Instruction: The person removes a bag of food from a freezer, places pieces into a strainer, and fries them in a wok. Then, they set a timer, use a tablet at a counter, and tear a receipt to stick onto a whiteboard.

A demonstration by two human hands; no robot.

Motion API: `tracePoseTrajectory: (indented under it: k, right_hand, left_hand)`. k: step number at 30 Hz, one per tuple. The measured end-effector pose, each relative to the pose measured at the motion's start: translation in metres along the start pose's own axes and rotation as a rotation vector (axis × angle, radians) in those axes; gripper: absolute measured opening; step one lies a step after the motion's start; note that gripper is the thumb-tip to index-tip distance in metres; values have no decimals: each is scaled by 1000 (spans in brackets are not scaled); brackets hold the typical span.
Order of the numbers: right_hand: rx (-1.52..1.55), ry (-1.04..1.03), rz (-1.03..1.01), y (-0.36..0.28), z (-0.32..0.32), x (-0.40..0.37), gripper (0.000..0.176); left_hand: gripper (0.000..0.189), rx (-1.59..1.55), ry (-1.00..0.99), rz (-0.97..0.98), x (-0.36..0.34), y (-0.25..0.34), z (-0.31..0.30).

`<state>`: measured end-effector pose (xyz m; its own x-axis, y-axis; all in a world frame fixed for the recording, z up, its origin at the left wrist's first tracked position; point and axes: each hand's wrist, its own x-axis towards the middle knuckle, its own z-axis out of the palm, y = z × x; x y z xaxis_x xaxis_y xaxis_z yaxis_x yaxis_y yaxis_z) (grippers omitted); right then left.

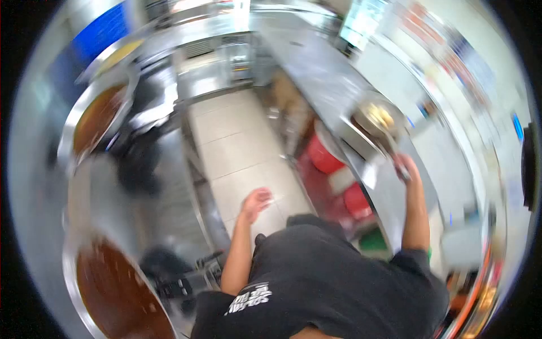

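My right hand (405,167) is closed round the handle of a round strainer (379,116) with pale yellowish pieces (382,115) in it. The strainer is over a metal container (361,141) at the right-hand steel counter (316,62). My left hand (258,202) hangs over the tiled floor in front of my body, blurred by motion, touching nothing that I can see. Whether its fingers are apart or closed is too smeared to tell.
Large pots of brown liquid (93,121) (121,291) stand along the left, by a stove area. Red buckets (326,152) sit on the shelf under the right counter. Tiled floor (243,135) runs between the two sides.
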<state>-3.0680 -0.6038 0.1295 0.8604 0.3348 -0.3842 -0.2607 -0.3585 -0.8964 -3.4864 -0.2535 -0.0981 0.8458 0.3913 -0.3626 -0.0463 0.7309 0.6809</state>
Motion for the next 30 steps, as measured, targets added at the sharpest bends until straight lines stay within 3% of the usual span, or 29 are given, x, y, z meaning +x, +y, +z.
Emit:
tracePoseTrajectory:
  k: [1,2,3,5,7,11,15,18,21,22,23,25,27,30]
  right_hand:
    - [390,-42,90,9,-11,19,35]
    - [95,-14,89,-2,-8,-3,32]
    - [344,-218,92,-5,-14,-11,24]
    - [575,-154,198,-13,-9,-16,10]
    - [510,-104,185,-17,-13,-24,5]
    - [358,-88,174,-47,-3,-48,14]
    - [266,-191,147,-93,10,-37,16]
    - [133,-234,97,-154,56,-40,18]
    - [24,-325,26,-200,97,-19,20]
    - [-14,-381,-15,-207,106,0,30]
    - [-61,-460,-62,-217,119,22,40]
    - [-81,-529,-78,-256,165,41,34]
    - [-155,-659,-87,-292,208,69,41]
    - [-211,-903,-142,-343,287,109,43]
  left_hand:
    - [25,-62,42,0,13,-2,-5]
    - [19,-127,41,20,28,-7,-10]
    - [17,-152,163,-2,32,-7,-7]
    - [15,-192,326,-19,43,-2,2]
    - [15,-225,401,-36,53,4,3]
    - [16,-190,385,-27,78,26,0]
    - [17,-168,387,-38,110,55,-9]
    - [16,-161,430,-22,133,74,-7]
    - [19,-68,268,-89,171,72,-44]
    - [20,-74,266,-59,177,73,-41]
    - [22,-91,281,-13,184,73,-32]
    - [19,-162,343,-68,191,89,-23]
    - [18,-203,502,-82,201,111,-21]
    - [17,-234,611,46,211,145,-36]
